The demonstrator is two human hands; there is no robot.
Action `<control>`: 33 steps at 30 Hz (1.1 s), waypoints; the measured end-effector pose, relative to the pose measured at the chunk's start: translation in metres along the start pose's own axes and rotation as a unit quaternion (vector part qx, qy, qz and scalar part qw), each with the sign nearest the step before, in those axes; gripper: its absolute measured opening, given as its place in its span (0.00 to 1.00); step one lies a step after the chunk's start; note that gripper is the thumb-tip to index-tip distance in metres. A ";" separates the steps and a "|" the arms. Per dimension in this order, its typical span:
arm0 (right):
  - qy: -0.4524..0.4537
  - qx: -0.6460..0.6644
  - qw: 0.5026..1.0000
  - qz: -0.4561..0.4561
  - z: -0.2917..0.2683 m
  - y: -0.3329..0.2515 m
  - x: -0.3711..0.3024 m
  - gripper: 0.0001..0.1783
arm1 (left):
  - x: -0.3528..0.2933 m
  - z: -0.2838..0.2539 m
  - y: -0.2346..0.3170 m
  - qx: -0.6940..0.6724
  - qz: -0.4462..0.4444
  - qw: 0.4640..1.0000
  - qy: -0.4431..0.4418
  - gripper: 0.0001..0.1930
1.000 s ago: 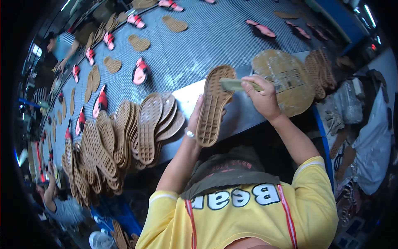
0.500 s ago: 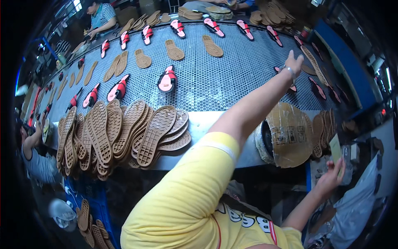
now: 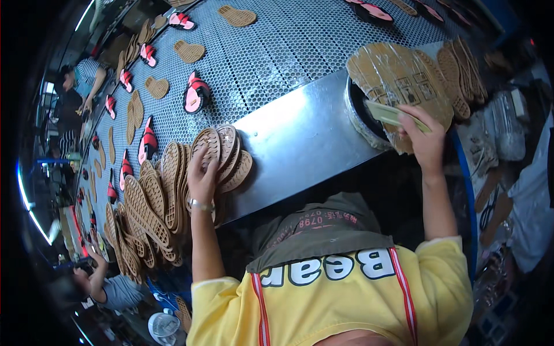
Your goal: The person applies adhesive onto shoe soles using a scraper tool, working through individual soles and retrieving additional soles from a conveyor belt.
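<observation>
My left hand rests on the pile of brown shoe soles, its fingers curled over the end of a tread-side-up sole. A wristband shows below that hand. In my right hand is a flat pale-green tool, gripped between thumb and fingers. Its far end hangs over the dark opening of a round container. Brown cardboard wrapped in clear plastic covers part of this container. What lies inside the container is too dark to make out.
Beyond the metal ledge runs a honeycomb-patterned conveyor carrying pink-and-red sandals and loose soles. More soles stand right of the container. Other people work along the left side. A white fan is at lower left.
My left hand has come back from over the conveyor's far right onto the sole pile. My right hand has brought the pale-green tool over the container. The view has turned.
</observation>
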State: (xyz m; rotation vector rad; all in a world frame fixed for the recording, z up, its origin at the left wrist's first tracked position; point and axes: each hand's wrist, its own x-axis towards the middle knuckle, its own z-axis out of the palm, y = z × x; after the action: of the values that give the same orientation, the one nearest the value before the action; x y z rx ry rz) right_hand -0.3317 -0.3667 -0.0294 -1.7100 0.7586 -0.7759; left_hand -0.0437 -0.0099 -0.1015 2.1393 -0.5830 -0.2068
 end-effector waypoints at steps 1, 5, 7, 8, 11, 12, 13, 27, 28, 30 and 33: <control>0.006 -0.001 1.000 0.002 0.006 0.002 0.005 0.08 | -0.015 -0.011 -0.006 0.011 -0.051 0.998 0.015 0.19; -0.024 -0.045 0.996 -0.069 0.023 0.021 0.016 0.08 | -0.051 -0.033 -0.021 0.070 -0.019 0.996 0.061 0.20; -0.035 -0.062 0.995 -0.072 0.025 0.021 0.013 0.08 | -0.057 -0.034 -0.013 0.244 0.080 0.963 0.082 0.24; -0.041 -0.032 0.998 -0.035 0.028 0.019 0.011 0.09 | -0.059 -0.035 -0.012 0.240 0.076 0.964 0.086 0.24; -0.050 -0.007 0.999 0.003 0.026 0.011 0.001 0.09 | -0.054 -0.037 -0.006 0.175 -0.007 0.983 0.062 0.37; -0.051 -0.006 0.999 0.008 0.024 0.008 -0.001 0.09 | -0.053 -0.037 -0.008 0.171 -0.009 0.983 0.063 0.37; -0.053 -0.010 0.999 0.007 0.024 0.007 -0.002 0.09 | -0.051 -0.039 -0.012 0.136 -0.039 0.988 0.064 0.38; -0.044 0.027 0.993 0.103 0.018 0.010 0.002 0.10 | -0.031 -0.016 0.057 -0.527 -0.106 0.836 -0.113 0.18; -0.048 0.026 0.993 0.100 0.018 0.013 0.003 0.10 | -0.029 -0.008 0.063 -0.558 -0.103 0.811 -0.139 0.19; -0.029 0.119 0.981 0.149 0.021 0.015 0.005 0.10 | -0.024 0.018 0.054 -0.593 -0.161 0.762 -0.207 0.21; -0.075 0.251 0.939 0.223 0.030 0.012 0.000 0.10 | -0.025 0.059 0.061 -0.631 -0.167 0.707 -0.272 0.23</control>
State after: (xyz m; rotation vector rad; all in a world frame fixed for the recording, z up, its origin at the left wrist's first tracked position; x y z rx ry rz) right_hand -0.3085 -0.3530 -0.0475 -1.0680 0.7294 -0.4617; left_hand -0.1066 -0.0706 -0.0896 0.7507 -0.1930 -1.1143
